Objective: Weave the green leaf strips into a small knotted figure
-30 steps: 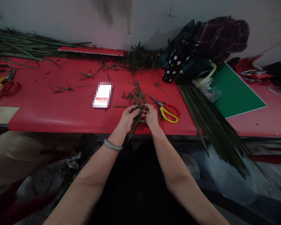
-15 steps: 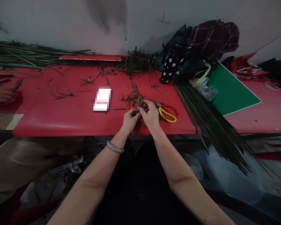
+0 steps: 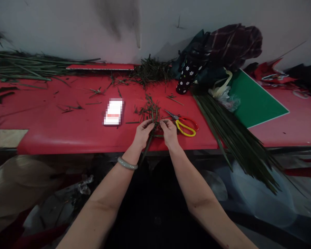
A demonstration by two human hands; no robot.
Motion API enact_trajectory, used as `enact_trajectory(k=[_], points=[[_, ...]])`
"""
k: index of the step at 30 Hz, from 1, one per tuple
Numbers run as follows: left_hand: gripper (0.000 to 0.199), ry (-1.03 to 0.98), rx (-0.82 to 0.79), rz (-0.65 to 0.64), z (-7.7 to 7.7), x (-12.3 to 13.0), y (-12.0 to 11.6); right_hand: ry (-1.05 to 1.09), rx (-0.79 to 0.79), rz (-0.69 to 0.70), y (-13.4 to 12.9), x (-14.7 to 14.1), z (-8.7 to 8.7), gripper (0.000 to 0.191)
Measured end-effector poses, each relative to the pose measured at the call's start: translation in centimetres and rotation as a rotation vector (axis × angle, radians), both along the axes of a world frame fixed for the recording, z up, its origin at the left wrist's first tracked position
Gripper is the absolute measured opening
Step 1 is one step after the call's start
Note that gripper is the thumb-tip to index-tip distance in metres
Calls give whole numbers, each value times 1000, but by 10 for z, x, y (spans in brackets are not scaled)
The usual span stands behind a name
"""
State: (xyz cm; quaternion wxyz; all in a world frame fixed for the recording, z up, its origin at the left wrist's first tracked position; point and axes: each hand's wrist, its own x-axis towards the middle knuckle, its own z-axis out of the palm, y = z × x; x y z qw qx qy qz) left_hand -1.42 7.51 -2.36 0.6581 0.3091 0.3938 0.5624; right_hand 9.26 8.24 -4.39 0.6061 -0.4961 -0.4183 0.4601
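Dark green leaf strips (image 3: 149, 141) are pinched between the thumb and fingers of my left hand (image 3: 142, 134), which wears a pale bangle (image 3: 127, 163) at the wrist. A long strip hangs down past the table's front edge. My right hand (image 3: 170, 133), a short way to the right, is also closed in a pinch at the strips; the exact spot it grips is small and dark. Scissors (image 3: 186, 127) with one yellow and one red handle lie just right of that hand, blades slightly apart. Loose leaf scraps (image 3: 147, 108) lie beyond my fingers.
A lit phone (image 3: 113, 112) lies to the left on the red table cover (image 3: 75, 135). Long leaves (image 3: 230, 138) overhang the front edge at right, beside a green board (image 3: 256, 100). A flowered tumbler (image 3: 188, 77) and a clippings heap (image 3: 151, 71) stand behind.
My hands have moved slightly apart, the right one shifting right and down from the strips' middle. Another person's hand at the far left has gone out of view.
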Motion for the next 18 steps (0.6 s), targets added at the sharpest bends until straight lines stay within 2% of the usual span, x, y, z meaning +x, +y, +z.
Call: enact_trajectory(k=[3,9,12,15,18], points=[[23,34,4,-70,2,-1,0,14,15,38,0,1,1,19],[25,23,-29,22,6,-1,-1,-19,19,-45,0,0,3,19],[28,12,-67,-6,7,-5,-3,32,20,-63,-1,0,4,19],[29,-1,-67,-68,6,-9,-4,47,64,66,-2,1,3,19],[29,-11,-30,-100,4,-11,-5,-38,137,195,-1,2,1,27]])
